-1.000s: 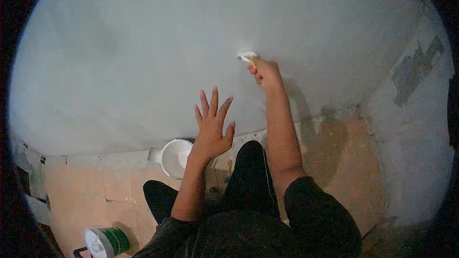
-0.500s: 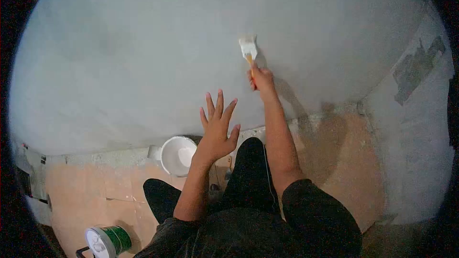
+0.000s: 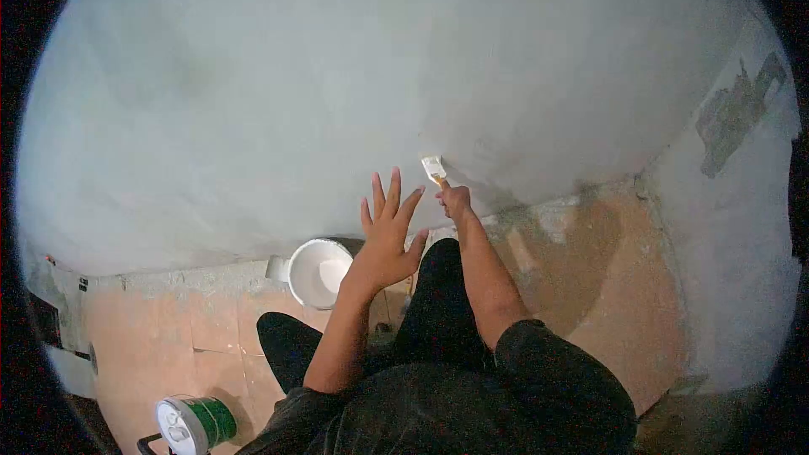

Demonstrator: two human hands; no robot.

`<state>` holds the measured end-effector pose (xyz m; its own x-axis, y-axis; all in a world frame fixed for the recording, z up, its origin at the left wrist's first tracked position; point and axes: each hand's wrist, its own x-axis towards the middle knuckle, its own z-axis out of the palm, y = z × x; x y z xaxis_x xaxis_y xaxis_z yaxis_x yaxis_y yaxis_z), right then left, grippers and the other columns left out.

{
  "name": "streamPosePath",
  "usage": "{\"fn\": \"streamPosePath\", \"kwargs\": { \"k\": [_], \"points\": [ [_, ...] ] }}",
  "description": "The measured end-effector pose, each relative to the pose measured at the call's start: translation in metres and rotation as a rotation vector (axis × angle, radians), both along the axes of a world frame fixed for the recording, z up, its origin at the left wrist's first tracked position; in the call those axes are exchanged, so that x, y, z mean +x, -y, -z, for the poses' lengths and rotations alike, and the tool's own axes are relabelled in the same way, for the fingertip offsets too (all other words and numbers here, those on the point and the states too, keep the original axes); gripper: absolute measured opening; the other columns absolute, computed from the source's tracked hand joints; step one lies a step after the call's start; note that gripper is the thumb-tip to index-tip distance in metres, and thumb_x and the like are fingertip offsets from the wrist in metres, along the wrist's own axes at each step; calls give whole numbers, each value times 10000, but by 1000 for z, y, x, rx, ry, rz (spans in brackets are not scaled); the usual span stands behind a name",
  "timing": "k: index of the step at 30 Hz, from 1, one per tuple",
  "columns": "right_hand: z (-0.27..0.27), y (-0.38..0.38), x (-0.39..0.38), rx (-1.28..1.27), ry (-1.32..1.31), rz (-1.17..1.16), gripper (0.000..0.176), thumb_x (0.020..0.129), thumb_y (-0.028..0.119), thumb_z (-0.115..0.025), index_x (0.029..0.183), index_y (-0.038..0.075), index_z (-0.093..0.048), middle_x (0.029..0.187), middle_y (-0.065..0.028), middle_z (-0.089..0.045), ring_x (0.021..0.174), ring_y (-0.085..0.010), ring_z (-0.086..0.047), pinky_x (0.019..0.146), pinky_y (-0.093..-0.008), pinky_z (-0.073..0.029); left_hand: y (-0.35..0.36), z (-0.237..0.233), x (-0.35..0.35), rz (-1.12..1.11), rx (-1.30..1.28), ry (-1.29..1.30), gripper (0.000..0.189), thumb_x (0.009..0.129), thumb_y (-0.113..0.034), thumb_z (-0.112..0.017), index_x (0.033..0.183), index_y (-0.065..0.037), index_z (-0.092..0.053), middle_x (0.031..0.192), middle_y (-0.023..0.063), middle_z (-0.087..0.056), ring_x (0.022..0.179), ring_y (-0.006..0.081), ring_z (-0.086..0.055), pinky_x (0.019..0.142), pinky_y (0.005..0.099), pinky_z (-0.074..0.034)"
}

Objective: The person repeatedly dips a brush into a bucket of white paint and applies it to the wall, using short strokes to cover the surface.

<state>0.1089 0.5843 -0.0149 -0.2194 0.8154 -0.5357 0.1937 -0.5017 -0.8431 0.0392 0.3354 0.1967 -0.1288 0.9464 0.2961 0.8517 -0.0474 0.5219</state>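
Observation:
My right hand [image 3: 455,201] is closed round the handle of a paintbrush [image 3: 434,168], whose white-coated bristles point up at the grey-white wall [image 3: 278,101], low down near its foot. The bristles overlap the wall's surface in this view. Fingers spread and holding nothing, my left hand [image 3: 388,240] is raised in front of the wall, left of the brush. Just left of my left wrist stands a white bucket [image 3: 297,274] with pale paint on its inside, partly hidden by my forearm.
A green-and-white paint tub [image 3: 211,421] lies at the lower left on the tan tiled floor [image 3: 160,329]. At the right, a side wall [image 3: 742,244] meets the main wall and bears a dark grey bare patch [image 3: 735,118]. My bent knees are close to the wall.
My right hand has drawn the paintbrush down the wall, from well above my left hand to about level with its fingertips. My left hand stays spread, nearly in place.

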Motion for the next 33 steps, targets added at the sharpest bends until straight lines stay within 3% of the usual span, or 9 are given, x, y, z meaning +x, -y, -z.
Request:
{"fn": "streamPosePath", "kwargs": {
  "k": [3, 5, 7, 9, 13, 18, 20, 25, 33],
  "points": [
    [-39, -9, -3, 143, 56, 18, 391, 888, 338, -609, 733, -20, -620, 553, -85, -550, 411, -166, -477, 351, -335, -333, 3, 0, -3, 5, -25, -5, 618, 860, -175, -564, 1433, -114, -342, 1559, 217, -19, 1415, 461, 84, 1068, 667, -19],
    [-75, -11, 7, 229, -67, 19, 328, 834, 270, -676, 738, -35, -605, 615, -87, -582, 374, -146, -404, 332, -320, -287, 8, 11, 7, 3, -57, 2, 618, 861, -175, -569, 1433, -116, -342, 1560, 212, -21, 1417, 455, 83, 1074, 660, -18],
    [-80, -54, -7, 567, 63, -126, 270, 858, 225, -649, 774, -28, -606, 620, -81, -580, 393, -133, -423, 319, -317, -270, 7, 12, 8, 4, -56, 7, 621, 859, -174, -573, 1433, -117, -341, 1560, 209, -22, 1418, 453, 83, 1075, 658, -17],
    [-188, -9, -7, 319, -183, 138, 263, 886, 242, -620, 842, -18, -625, 616, -70, -571, 408, -115, -411, 321, -298, -253, 5, 15, 8, 6, -56, 21, 628, 857, -176, -580, 1434, -122, -339, 1562, 203, -23, 1419, 450, 83, 1077, 658, -14],
    [-262, 6, -4, 471, -154, 67, 379, 915, 350, -575, 783, 3, -651, 554, -16, -489, 378, -92, -312, 342, -260, -204, 3, 16, 6, 14, -47, 13, 630, 858, -175, -582, 1436, -123, -337, 1562, 202, -20, 1419, 447, 88, 1077, 659, -12],
    [-253, 5, -11, 703, -194, 47, 433, 917, 409, -570, 782, 8, -664, 529, 22, -436, 358, -77, -282, 346, -271, -226, 13, 23, 1, -17, -74, -2, 662, 851, -169, -613, 1449, -163, -329, 1575, 151, -26, 1428, 415, 86, 1109, 611, -20],
    [-220, -7, -25, 695, -155, -51, 508, 931, 449, -511, 765, 7, -698, 554, -31, -539, 460, -140, -487, 414, -321, -381, 15, 25, -2, -23, -98, 0, 650, 855, -179, -602, 1446, -155, -334, 1574, 159, -30, 1428, 416, 86, 1105, 616, -21],
    [-151, -14, -29, 574, -141, -146, 544, 953, 484, -453, 784, 5, -649, 580, -47, -538, 447, -146, -477, 374, -318, -376, 29, 29, 5, -50, -75, -5, 642, 855, -192, -601, 1442, -168, -344, 1574, 154, -42, 1429, 412, 86, 1105, 619, -30],
    [-138, 17, -15, 422, -93, -190, 549, 976, 492, -395, 816, -4, -565, 559, -30, -467, 360, -117, -389, 336, -286, -328, 53, 19, 6, -59, -50, 60, 598, 867, -171, -585, 1422, -133, -367, 1566, 186, -46, 1426, 430, 75, 1102, 615, -29]
  ]
}}
